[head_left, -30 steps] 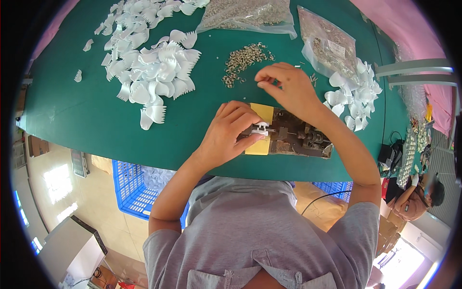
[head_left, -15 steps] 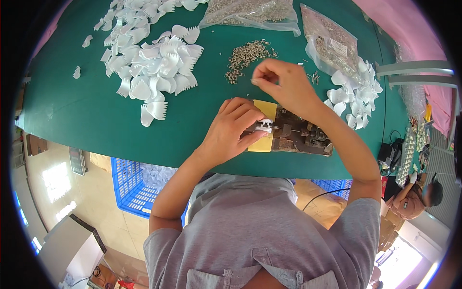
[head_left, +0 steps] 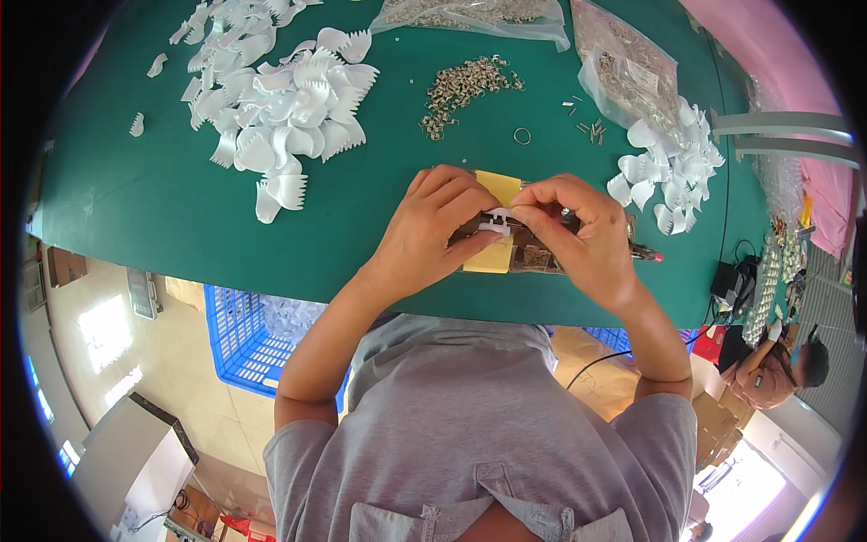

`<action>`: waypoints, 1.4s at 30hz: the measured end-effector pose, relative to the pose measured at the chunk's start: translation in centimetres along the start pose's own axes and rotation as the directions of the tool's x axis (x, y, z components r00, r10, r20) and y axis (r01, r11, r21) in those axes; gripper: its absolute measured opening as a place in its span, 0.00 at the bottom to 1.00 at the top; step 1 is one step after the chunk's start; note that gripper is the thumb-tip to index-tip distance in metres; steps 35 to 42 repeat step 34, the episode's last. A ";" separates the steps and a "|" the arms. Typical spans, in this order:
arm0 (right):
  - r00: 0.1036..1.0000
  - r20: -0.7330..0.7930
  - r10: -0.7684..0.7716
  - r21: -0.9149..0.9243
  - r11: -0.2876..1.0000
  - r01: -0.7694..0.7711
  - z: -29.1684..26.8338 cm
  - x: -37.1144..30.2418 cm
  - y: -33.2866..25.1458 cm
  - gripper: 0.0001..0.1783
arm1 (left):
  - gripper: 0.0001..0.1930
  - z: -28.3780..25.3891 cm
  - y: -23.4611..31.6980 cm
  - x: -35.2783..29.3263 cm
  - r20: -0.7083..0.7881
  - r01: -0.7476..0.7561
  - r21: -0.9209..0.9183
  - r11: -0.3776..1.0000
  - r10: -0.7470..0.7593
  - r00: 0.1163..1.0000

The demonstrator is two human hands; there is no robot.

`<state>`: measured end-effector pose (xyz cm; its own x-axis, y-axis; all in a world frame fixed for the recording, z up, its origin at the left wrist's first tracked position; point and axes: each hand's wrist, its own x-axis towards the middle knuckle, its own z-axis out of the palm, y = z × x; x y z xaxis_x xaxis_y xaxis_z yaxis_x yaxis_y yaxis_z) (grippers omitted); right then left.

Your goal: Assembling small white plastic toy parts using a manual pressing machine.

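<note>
My left hand [head_left: 432,219] pinches a white plastic claw clip [head_left: 496,228] between thumb and fingers, over the yellow strip [head_left: 491,261] of a brown metal jig [head_left: 535,257]. From the right, my right hand [head_left: 582,228] meets the clip with thumb and forefinger pressed together. Whatever lies between those fingertips is too small or hidden to name. Beyond the jig lie a pile of small metal springs [head_left: 459,90], a thin ring [head_left: 522,136] and several short metal pins [head_left: 592,132].
White toothed clip halves [head_left: 302,108] are heaped at the left, with a smaller heap [head_left: 668,172] at the right. Bags of metal parts [head_left: 474,11] lie along the back. A blue crate [head_left: 237,348] stands below the table edge. Another person [head_left: 768,375] sits far right.
My right hand has come down from beside the spring pile to the clip on the jig, uncovering the ring. My left hand keeps its hold on the clip.
</note>
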<state>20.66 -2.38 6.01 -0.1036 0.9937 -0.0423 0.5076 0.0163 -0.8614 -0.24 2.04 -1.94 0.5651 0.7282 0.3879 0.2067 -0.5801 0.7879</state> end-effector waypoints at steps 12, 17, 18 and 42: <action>0.957 -0.189 -0.221 -0.276 0.947 0.164 2.6 -1.3 1.0 0.05 | 0.19 0.1 -0.1 -0.1 -0.010 0.000 0.002 1.000 0.000 1.000; 0.942 -0.196 -0.272 -0.330 0.923 0.198 2.9 -1.4 1.3 0.05 | 0.19 0.0 0.0 0.0 -0.002 0.010 -0.005 1.000 -0.010 1.000; 0.928 -0.224 -0.297 -0.328 0.920 0.215 3.1 -1.5 1.5 0.07 | 0.19 -0.1 0.1 0.0 0.001 0.013 -0.004 1.000 -0.013 1.000; 0.918 -0.394 -0.040 -0.208 0.977 -0.047 4.8 -2.2 0.3 0.10 | 0.19 -0.5 0.8 0.2 0.011 0.045 0.000 0.999 -0.045 0.999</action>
